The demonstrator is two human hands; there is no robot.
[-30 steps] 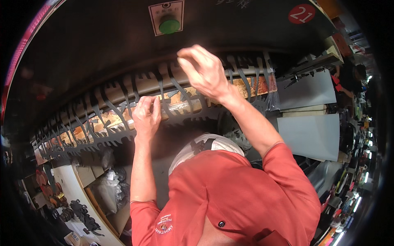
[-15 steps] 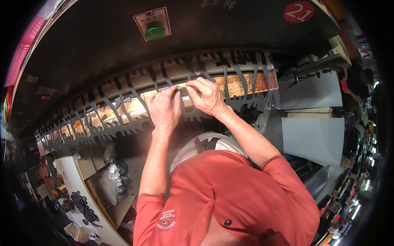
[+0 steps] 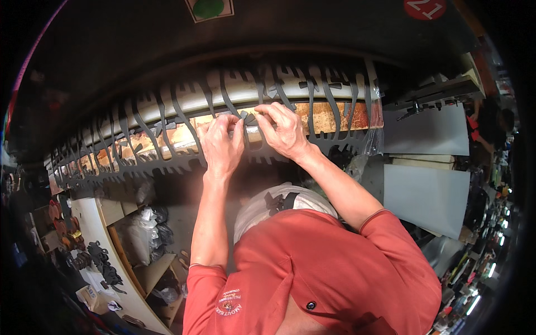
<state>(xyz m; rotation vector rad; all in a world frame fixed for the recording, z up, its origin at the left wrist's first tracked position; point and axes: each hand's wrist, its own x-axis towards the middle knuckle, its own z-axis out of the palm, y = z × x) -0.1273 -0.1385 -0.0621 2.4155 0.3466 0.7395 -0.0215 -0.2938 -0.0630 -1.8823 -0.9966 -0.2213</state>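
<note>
Machine housing (image 3: 312, 28): dark, extended across the top of the view above the work.
Lattice sheet (image 3: 181, 167): dark grey, cut into curved strips, laid across the front below the housing; its lower edge is notched, and its near middle is reached by both hands.
Brown board (image 3: 319, 121): mottled, seen through the gaps between the strips.
Pale bar (image 3: 243, 95): long and rounded, positioned behind the board and crossed by the strips.
Grey panels (image 3: 424, 192): two flat pieces, seen at the right, one nearer the person than the other.
Surface (image 3: 89, 215): pale, placed at the lower left; dark cut parts (image 3: 103, 265) are carried on it.
Clear film (image 3: 375, 134): hung at the right end of the lattice sheet.
Left hand (image 3: 221, 144): held over the sheet, fingers bent, thumb and fingertips brought near each other beside the small piece; whether it is gripped cannot be told.
Right hand (image 3: 283, 131): held just beside the left, fingers curled, thumb slightly parted from them; any hold cannot be told.
Small piece (image 3: 248, 118): dark grey, located between the two hands' fingertips, over the board.
</note>
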